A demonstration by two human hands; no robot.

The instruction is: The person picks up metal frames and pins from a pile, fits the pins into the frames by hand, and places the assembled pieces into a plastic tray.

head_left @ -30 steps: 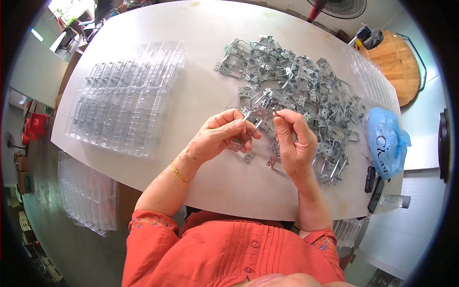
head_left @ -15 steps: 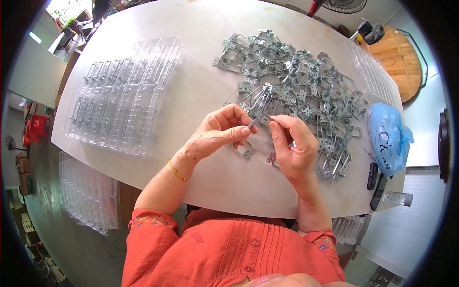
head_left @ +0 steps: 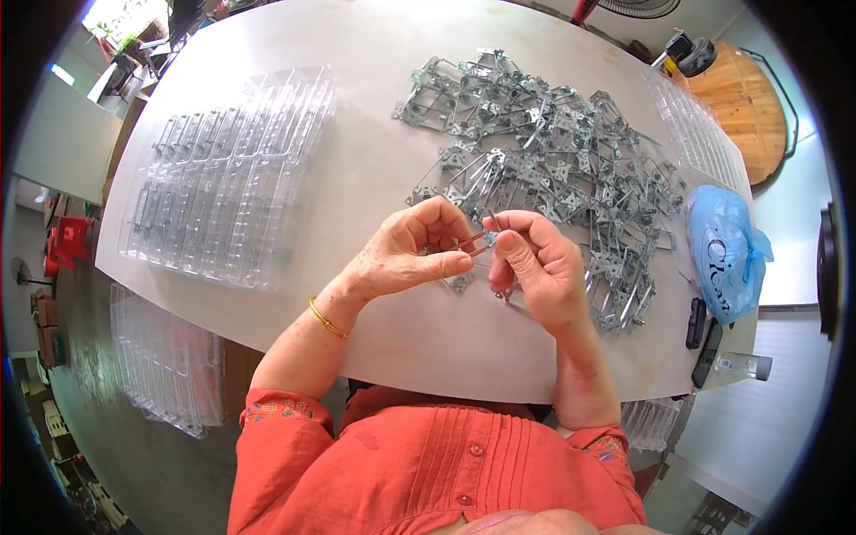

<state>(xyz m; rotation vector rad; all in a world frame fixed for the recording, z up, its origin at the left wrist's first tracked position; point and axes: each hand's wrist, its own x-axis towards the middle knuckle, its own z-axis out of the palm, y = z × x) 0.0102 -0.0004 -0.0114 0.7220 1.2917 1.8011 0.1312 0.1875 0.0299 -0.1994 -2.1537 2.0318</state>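
My left hand (head_left: 412, 251), with a gold bracelet on the wrist, is curled, thumb and fingers closing on the left end of a thin metal part (head_left: 475, 240). My right hand (head_left: 541, 272) pinches that same part at its other end, between thumb and forefinger. Fingers cover much of the piece, so its full shape is hidden. Just beyond both hands spreads a tangled pile of silvery metal brackets and rods (head_left: 557, 169). One loose bracket (head_left: 459, 283) lies below my left fingertips, and another metal piece shows under my right palm.
Stacked clear plastic trays (head_left: 227, 178) holding metal parts stand on the left of the white table (head_left: 374, 116). To the right are a blue plastic bag (head_left: 727, 254), a black object (head_left: 695, 323) and a clear bottle (head_left: 742, 366). More trays (head_left: 165, 361) sit below the left table edge.
The hands have come closer together, and the held metal part has turned between them. My right fingers have shifted slightly left and curled more.
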